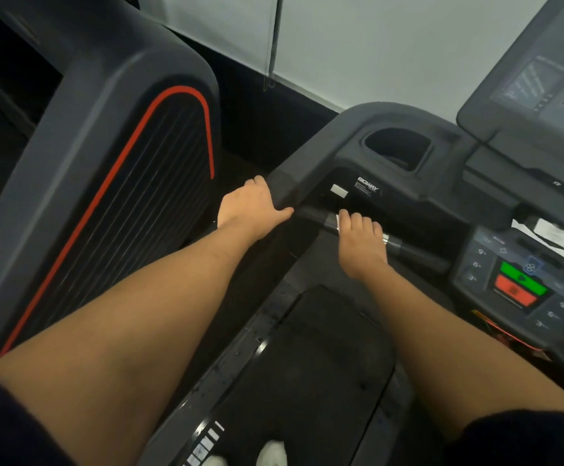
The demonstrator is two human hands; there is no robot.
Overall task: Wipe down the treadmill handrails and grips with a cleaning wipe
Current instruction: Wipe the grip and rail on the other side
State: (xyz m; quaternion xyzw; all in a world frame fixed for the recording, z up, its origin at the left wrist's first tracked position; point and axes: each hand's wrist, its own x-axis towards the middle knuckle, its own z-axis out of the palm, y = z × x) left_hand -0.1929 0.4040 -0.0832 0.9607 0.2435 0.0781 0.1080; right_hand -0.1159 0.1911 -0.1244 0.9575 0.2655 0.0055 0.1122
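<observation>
My left hand [252, 210] is wrapped over the end of the dark left handrail [294, 176] of the treadmill, thumb on the inner side. My right hand [361, 242] closes over the black front grip bar [418, 255] with its silver sensor section. A small edge of a white cleaning wipe [338, 223] shows under the right fingers, pressed against the bar. Most of the wipe is hidden by the hand.
The console [516, 287] with green and red buttons lies right of the grip bar, a cup holder [398, 148] and a tilted screen [539, 79] beyond. The black belt [324, 364] runs below. A neighbouring machine [115, 183] with a red stripe stands left. White shoes [270, 454] show at the bottom.
</observation>
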